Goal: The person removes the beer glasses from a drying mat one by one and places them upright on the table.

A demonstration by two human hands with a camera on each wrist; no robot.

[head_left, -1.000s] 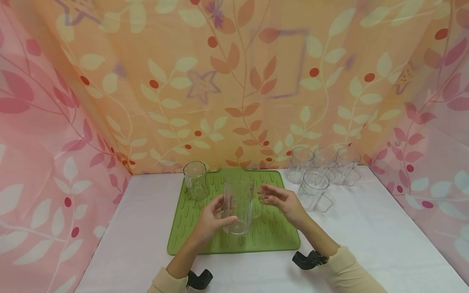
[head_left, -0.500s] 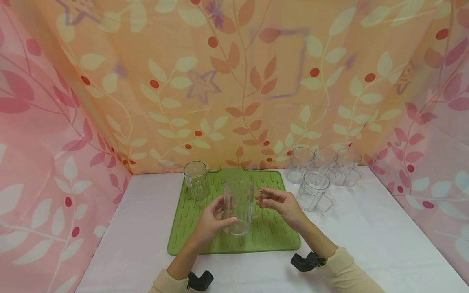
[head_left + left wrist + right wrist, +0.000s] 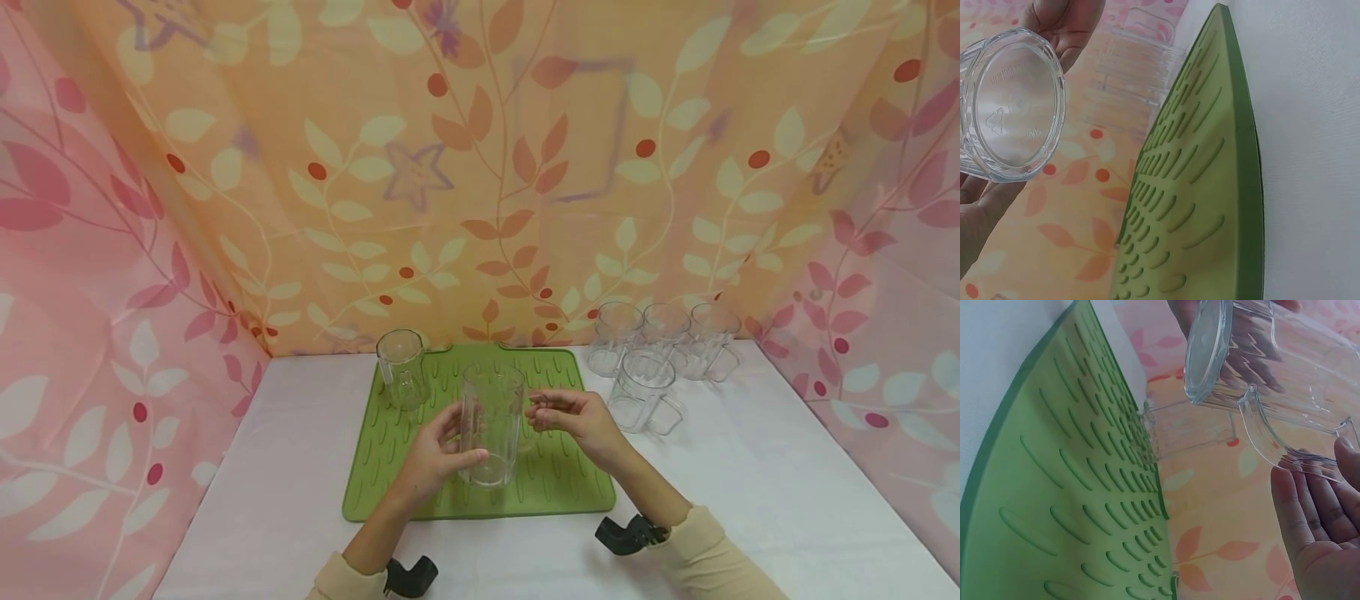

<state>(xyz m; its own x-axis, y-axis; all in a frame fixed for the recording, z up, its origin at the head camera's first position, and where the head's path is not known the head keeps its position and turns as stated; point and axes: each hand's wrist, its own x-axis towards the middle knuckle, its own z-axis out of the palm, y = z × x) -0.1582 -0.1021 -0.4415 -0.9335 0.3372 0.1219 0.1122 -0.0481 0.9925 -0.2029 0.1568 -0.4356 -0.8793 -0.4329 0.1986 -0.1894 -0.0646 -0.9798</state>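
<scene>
A clear mug (image 3: 491,433) is held upright above the green mat (image 3: 555,492). My left hand (image 3: 435,446) grips its body from the left, with the thumb across the near side. On the right, the handle (image 3: 1266,437) lies between the thumb and fingers of my right hand (image 3: 581,421), which pinch it. The left wrist view looks up at the mug's round base (image 3: 1019,106), off the mat. Part of the left hand's fingers shows through the clear wall.
Another clear mug (image 3: 402,371) stands on the mat's back left corner. Several more mugs (image 3: 641,392) stand grouped on the white table (image 3: 750,500) at the back right. A patterned cloth (image 3: 480,167) hangs behind and at both sides.
My right hand's fingers have come in from beside the handle and closed on it. The mug has shifted very slightly right and toward me, still in my left hand.
</scene>
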